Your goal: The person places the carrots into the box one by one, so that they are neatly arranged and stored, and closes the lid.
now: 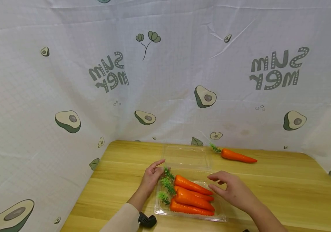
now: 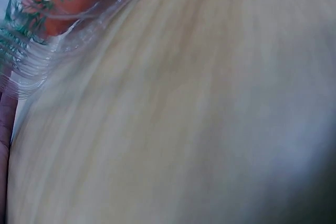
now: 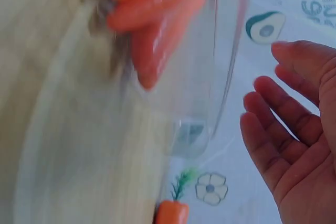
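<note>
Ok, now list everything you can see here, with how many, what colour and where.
carrots in container: four, orange, side by side and overlapping
loose carrot: one, orange, far side of the table, right of the lid
green leafy tops: at least four, green, at the carrots' thick ends
container: one, clear, on the table between the hands
lid: one, clear, open beyond the container
table: one, yellowish wood grain, under everything
cloth: white with avocado and flower prints, behind and beside the table
black object: one, black, by the left wrist
sleeve: one, pale, left arm
left hand: one, at the container's left edge
right hand: one, beside the carrot tips
</note>
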